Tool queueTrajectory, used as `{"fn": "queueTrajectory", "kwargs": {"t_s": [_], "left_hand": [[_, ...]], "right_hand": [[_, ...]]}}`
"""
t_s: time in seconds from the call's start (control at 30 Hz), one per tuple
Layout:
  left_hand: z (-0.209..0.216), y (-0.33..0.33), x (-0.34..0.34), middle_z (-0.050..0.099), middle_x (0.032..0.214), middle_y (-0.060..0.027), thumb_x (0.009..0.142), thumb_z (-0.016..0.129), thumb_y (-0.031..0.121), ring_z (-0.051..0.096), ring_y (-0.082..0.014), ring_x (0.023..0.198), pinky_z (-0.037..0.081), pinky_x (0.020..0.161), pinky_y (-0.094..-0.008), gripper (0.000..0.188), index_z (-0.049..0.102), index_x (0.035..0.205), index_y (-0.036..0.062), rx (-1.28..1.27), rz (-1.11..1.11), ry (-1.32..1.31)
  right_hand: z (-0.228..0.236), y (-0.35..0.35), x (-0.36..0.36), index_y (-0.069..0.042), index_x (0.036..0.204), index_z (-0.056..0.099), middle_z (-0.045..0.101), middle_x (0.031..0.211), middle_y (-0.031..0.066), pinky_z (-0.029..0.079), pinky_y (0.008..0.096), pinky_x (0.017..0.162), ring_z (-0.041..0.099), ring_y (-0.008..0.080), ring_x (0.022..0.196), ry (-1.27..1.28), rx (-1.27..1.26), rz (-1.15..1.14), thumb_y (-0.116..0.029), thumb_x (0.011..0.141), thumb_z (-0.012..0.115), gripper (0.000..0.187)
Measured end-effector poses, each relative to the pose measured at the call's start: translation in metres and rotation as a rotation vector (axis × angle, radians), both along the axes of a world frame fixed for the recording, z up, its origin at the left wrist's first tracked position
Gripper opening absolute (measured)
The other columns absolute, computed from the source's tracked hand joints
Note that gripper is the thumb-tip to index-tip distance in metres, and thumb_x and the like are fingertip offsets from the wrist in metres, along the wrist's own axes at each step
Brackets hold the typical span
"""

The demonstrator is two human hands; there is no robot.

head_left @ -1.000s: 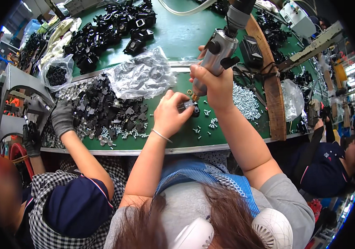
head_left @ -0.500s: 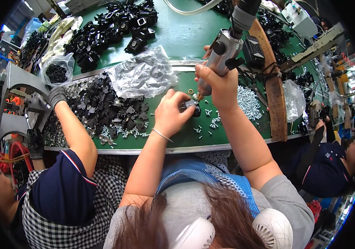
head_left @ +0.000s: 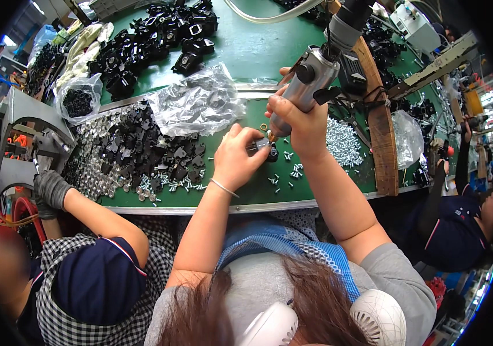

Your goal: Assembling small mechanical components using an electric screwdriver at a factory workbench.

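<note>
My right hand (head_left: 303, 118) is wrapped round a silver power screwdriver (head_left: 310, 78), which points down and to the left. Its brass-coloured tip meets a small black part (head_left: 272, 151) on the green bench. From the left, my left hand (head_left: 237, 153) pinches that part between thumb and fingers; much of it is hidden by them. A small brass ring (head_left: 263, 127) lies just beyond the tip. Loose silver screws (head_left: 297, 171) are scattered to the right of the part, beside a bigger screw pile (head_left: 344, 143).
Black flat pieces (head_left: 165, 155) and a crumpled clear plastic bag (head_left: 197, 101) cover the bench left of my hands. Black housings (head_left: 154, 43) are heaped farther back. A wooden board (head_left: 380, 127) stands at the right. A co-worker's gloved hand (head_left: 52, 189) is at a grey machine on the left.
The screwdriver has shifted slightly down and left, with my right hand. My left hand stays on the part. The co-worker's gloved hand has moved from the bench back to the grey machine.
</note>
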State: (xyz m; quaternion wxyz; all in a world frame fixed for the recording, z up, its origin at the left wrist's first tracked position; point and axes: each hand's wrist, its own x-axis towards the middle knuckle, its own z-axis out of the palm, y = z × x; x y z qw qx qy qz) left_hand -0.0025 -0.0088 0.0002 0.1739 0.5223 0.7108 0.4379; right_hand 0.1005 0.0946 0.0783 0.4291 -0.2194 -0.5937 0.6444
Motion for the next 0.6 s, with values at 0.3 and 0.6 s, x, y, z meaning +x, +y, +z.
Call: {"fn": "queueTrajectory", "kwargs": {"t_s": [0.3,0.6], "left_hand": [[-0.001,0.002,0.0,0.055,0.084,-0.0087,0.074,0.073,0.02,0.061,-0.0231,0.076,0.05,0.07,-0.0333,0.024,0.066,0.092,0.0061,-0.009,-0.021,-0.021],[-0.003,0.002,-0.002,0.054,0.084,-0.0082,0.074,0.074,0.02,0.061,-0.0221,0.076,0.05,0.069,-0.0327,0.025,0.066,0.093,0.0065,0.023,-0.028,0.01]], "right_hand": [[-0.001,0.019,0.002,0.002,0.115,0.05,0.059,0.095,0.0109,0.052,0.0325,0.07,0.062,0.0173,0.074,-0.05,0.023,0.19,-0.012,0.076,0.068,0.045],[-0.004,0.023,0.001,0.0,0.111,0.052,0.062,0.087,0.0104,0.051,0.0319,0.068,0.062,0.018,0.073,-0.086,-0.091,0.29,-0.012,0.076,0.068,0.04]]}}
